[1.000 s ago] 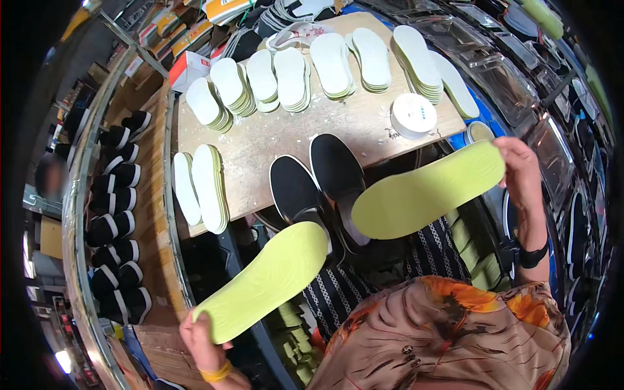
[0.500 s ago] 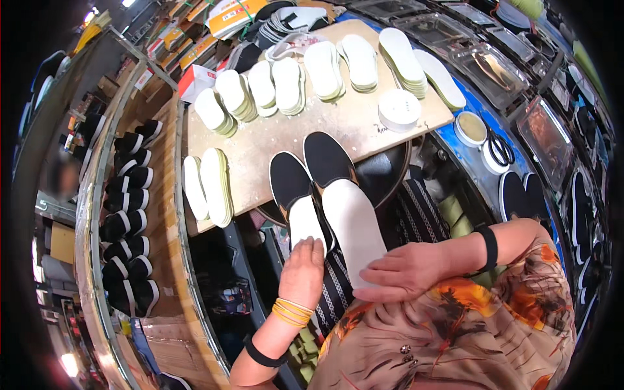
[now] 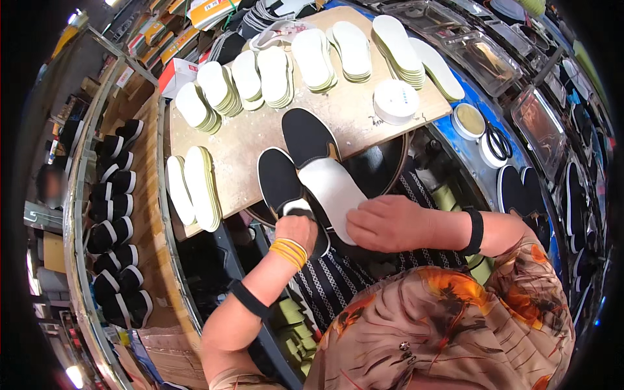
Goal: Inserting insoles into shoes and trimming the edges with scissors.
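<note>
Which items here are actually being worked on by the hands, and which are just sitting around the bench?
In hand:
- left hand on the left black shoe
- right hand pressing the white insole at the right black shoe

Lying about:
- stacks of white insoles along the board's far edge
- round white tub
- scissors
- finished black shoes racked at left
</note>
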`<state>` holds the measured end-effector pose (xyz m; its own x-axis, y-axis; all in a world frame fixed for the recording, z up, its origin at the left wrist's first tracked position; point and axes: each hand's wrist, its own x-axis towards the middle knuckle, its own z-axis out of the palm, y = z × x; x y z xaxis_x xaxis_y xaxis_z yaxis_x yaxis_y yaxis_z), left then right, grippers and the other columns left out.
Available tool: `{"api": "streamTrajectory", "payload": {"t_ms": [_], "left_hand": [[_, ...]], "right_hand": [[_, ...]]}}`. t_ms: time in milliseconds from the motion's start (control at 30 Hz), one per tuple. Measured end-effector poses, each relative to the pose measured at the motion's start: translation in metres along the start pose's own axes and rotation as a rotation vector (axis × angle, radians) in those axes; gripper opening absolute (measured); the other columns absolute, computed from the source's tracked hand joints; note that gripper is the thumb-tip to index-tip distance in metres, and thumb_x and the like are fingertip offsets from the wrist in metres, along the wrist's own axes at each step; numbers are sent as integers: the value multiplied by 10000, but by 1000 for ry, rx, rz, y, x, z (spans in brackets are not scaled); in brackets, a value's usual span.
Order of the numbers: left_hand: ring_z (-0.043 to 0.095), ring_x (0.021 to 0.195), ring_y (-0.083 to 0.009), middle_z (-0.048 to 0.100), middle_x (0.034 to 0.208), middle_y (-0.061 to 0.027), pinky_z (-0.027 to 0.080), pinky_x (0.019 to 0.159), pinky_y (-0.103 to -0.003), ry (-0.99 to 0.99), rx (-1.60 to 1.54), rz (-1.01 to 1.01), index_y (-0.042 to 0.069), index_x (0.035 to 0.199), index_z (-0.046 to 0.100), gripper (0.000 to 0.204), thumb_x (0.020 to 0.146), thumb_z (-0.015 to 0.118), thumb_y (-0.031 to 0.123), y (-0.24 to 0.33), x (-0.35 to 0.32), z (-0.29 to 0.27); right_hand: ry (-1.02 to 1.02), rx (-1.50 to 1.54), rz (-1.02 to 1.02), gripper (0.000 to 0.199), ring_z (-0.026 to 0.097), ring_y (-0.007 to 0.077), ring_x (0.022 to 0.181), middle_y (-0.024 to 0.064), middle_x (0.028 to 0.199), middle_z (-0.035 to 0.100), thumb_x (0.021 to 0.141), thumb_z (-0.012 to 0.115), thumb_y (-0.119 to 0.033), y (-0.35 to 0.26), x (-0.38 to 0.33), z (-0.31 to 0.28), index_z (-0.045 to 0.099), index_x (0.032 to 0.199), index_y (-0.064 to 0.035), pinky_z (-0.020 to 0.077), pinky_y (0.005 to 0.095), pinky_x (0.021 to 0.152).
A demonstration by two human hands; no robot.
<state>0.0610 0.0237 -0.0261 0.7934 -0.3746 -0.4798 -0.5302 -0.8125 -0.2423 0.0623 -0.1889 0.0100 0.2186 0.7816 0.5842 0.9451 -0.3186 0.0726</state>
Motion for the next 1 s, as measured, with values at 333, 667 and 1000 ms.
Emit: {"api": "streamTrajectory", "payload": {"t_ms": [333,667,1000], "left_hand": [[599,691,-356,608,694,-174,483,615,-431,229,-590,-84,40,1008,542,315,739,589,198,6,-26,-55],[619,751,-217,619,841,-60,500,592,-320,491,-667,215,125,910,616,191,734,556,172,65,-23,26],[594,664,-261,559,739,-110,481,527,-341,584,-537,-16,43,1064,498,281,813,542,161,59,-41,2]], "right_hand": [[93,-30,149,207,496,136,628,31,775,470,649,547,-158,2,8,5,501,823,-55,422,238,492],[-16,88,-60,192,494,145,642,36,751,499,636,537,-179,-38,-8,-12,526,773,-45,404,242,501],[-604,248,349,250,557,265,797,105,921,556,676,607,-208,26,10,67,547,830,-21,457,363,660]]}}
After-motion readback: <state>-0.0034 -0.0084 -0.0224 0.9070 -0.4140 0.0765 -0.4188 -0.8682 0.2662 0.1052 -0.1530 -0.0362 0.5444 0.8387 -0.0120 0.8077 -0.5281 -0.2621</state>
